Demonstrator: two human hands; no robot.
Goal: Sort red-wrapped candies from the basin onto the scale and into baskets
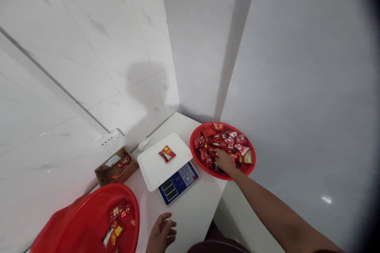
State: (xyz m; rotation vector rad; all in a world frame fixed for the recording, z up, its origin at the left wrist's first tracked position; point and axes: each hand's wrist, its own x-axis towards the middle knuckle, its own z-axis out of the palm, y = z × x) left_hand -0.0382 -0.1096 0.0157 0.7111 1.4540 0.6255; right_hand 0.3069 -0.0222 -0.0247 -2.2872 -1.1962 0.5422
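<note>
Sighted marbled wall (97, 55) behind the scale (157, 172). Noted white desk (190, 215) beneath the scale, set into the room corner. Recorded deep red basin (74, 217) to the near left of the scale, with several loose packets (116, 211) inside. Recorded shallower red tray (192, 148) just right of the scale, filled with heaped packets (219, 141). Found the scale fitted with white pan and blue keypad panel (178, 185). Found open cardboard box (126, 174) left of the scale, holding a few red packets. Observed right hand (223, 160) right of the scale, fingers down among the heaped packets; cannot tell grip as spread, pressed together or pinching. Observed left hand (160, 232) in front of the scale, grip spread loosely, fingers half curled. Located single red packet (167, 153) flat on the scale's pan. Noted small crumpled white piece (144, 143) just beyond the scale, far left side.
</note>
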